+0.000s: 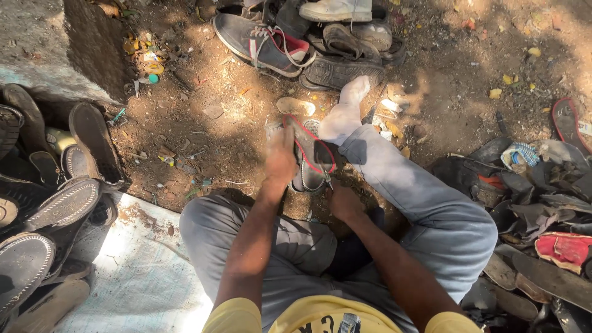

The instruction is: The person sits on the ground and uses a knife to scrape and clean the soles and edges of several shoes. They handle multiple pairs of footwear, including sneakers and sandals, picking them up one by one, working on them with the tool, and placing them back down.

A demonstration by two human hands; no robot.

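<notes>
I sit on the ground in grey trousers with my right leg stretched forward in a white sock [345, 111]. A dark shoe with a red rim [311, 154] lies sole-side up between my hands, pressed against that leg. My left hand [280, 161] grips the shoe's left side near its toe. At the shoe's near end is my right hand [345, 202], closed around a small thin tool whose tip touches the rim; the tool itself is mostly hidden.
A heap of worn shoes and a grey sneaker with white laces [262, 44] lies ahead. Dark sandals and soles [61, 203] crowd the left beside a stone block [55, 46]. Scrap leather and soles [542, 209] pile on the right. A white sack cloth [142, 271] covers the ground at lower left.
</notes>
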